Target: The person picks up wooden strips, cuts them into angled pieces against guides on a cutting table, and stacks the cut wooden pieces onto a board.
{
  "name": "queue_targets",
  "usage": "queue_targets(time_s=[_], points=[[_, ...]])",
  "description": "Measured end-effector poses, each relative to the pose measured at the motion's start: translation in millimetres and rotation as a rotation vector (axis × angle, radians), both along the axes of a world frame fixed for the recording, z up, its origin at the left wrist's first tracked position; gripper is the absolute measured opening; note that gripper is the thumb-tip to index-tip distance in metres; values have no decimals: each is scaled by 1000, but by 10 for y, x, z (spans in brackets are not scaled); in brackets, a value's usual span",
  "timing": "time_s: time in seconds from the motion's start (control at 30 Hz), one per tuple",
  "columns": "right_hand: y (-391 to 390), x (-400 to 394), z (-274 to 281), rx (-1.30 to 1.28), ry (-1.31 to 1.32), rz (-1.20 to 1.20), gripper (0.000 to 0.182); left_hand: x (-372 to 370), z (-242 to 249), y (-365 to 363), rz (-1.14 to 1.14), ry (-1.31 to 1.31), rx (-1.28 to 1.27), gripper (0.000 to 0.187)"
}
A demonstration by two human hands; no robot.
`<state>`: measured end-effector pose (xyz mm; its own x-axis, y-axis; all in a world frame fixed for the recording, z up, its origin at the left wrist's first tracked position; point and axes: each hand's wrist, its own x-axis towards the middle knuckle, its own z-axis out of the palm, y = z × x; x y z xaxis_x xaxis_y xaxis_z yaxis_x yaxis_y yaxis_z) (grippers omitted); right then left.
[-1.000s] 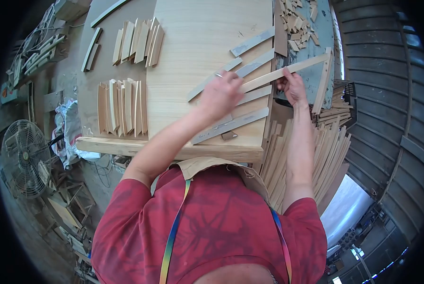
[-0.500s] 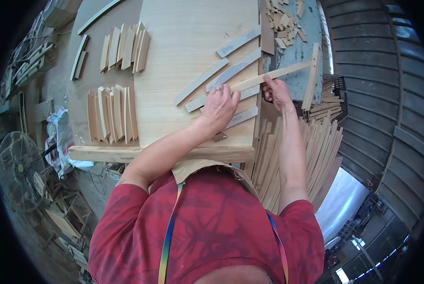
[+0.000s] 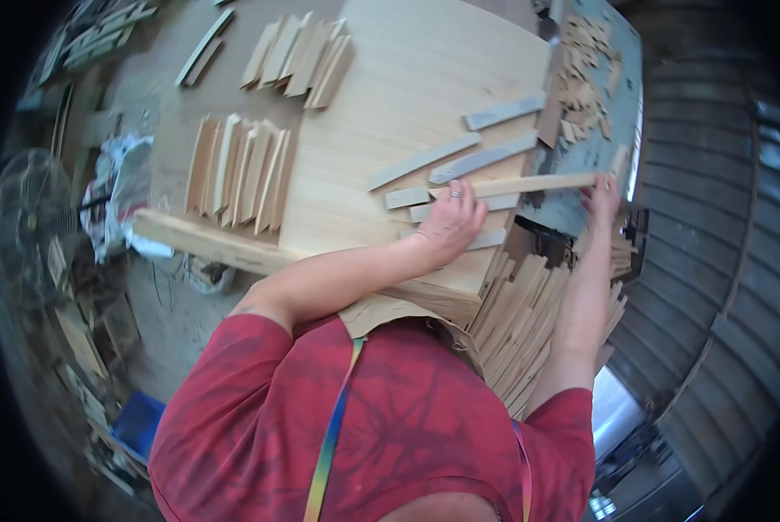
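Observation:
A long pale wooden strip (image 3: 538, 184) lies across the grey-faced wooden pieces and reaches past the table's right edge. My left hand (image 3: 453, 224), with a ring on one finger, has its fingers curled over the strip's left end. At the far right end, the fingers of my right hand (image 3: 602, 197) are closed around the strip. Just above that hand, the top of another wooden strip (image 3: 620, 161) shows, the rest hidden behind hand and arm. Several grey-faced pieces lie around my left hand, among them a slanted one (image 3: 485, 157) and a shorter one (image 3: 505, 112).
Two rows of upright wooden pieces, a nearer one (image 3: 240, 174) and a farther one (image 3: 301, 59), stand at the table's left. Small offcuts (image 3: 588, 74) lie on the blue-grey surface (image 3: 572, 204) at right. Long strips (image 3: 525, 304) are stacked below it. A floor fan (image 3: 33, 222) stands left.
My right hand has slid along the strip to its far right end. My left hand still rests on the left end. The whole view has turned and shifted.

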<state>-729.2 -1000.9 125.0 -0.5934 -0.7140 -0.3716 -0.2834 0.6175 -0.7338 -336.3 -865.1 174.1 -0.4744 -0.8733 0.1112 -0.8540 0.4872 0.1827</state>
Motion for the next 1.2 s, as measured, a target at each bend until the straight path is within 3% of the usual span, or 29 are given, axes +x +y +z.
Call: queue_targets(time_s=[0.23, 0.4, 0.47, 0.63, 0.73, 1.2], points=[[-22, -27, -117, 2, 129, 72, 39, 49, -85, -33, -46, 117, -81, 20], [218, 208, -133, -227, -132, -78, 39, 63, -16, -37, -80, 169, 1, 16], [319, 269, -233, -284, -429, -185, 33, 52, -44, -20, -34, 186, -34, 15], [367, 373, -156, -349, -598, -116, 24, 51, -16, 32, -31, 165, -36, 17], [352, 407, -99, -385, -693, -199, 19, 39, -37, 44, -22, 150, -34, 18], [309, 344, -143, -483, -648, -140, 15, 37, -252, 90, -49, 175, -137, 20]])
